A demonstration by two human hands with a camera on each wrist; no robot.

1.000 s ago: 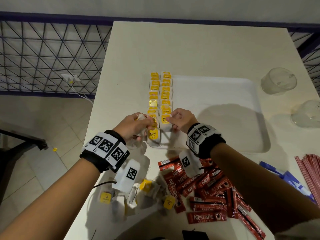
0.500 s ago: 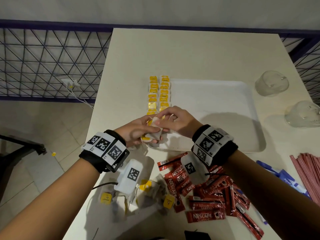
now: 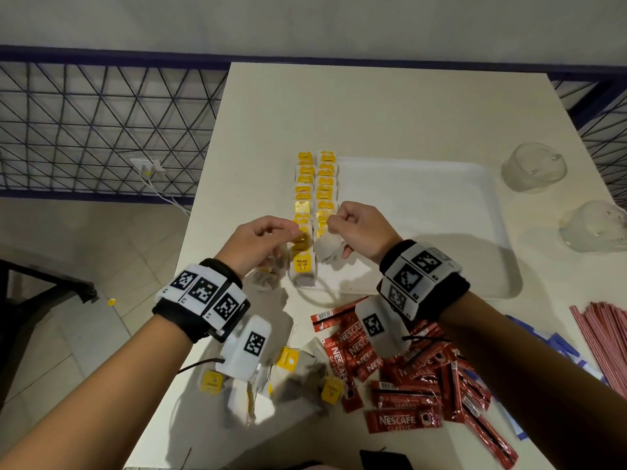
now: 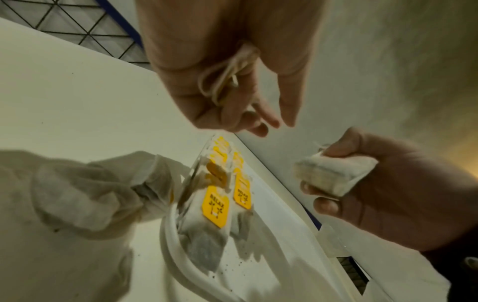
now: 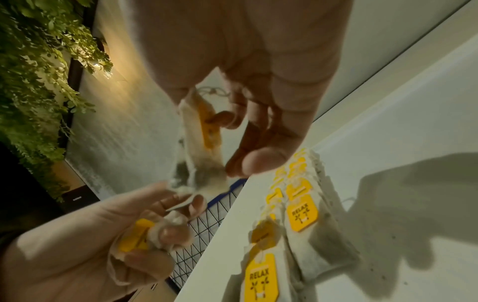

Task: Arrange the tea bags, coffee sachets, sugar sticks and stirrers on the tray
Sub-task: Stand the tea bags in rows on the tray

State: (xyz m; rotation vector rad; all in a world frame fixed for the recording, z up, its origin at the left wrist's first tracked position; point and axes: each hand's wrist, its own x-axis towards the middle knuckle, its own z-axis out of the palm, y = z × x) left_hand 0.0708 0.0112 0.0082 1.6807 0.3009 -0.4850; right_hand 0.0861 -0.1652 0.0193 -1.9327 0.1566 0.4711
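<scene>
Two rows of tea bags (image 3: pixel 314 198) with yellow tags lie along the left edge of the white tray (image 3: pixel 424 212). Just above their near end, my left hand (image 3: pixel 288 232) grips a small bunch of tea bags (image 5: pixel 145 235) by bags and strings; some hang below it (image 4: pixel 85 188). My right hand (image 3: pixel 334 222) pinches a single tea bag (image 3: pixel 327 247) that dangles over the tray's near left corner, seen side-on with its tag in the right wrist view (image 5: pixel 201 143). The two hands are a short gap apart.
Loose tea bags (image 3: pixel 288 374) and red Nescafé sachets (image 3: pixel 407 378) lie on the table near me. Blue-and-white sugar sticks (image 3: pixel 559 347) and red stirrers (image 3: pixel 607 334) lie at the right. Two clear glasses (image 3: pixel 532 167) (image 3: pixel 597 228) stand right of the tray. The table's left edge drops to the floor.
The hands were joined over the bunch half a second ago; now they have pulled apart, the right hand drawing one tea bag away to the right.
</scene>
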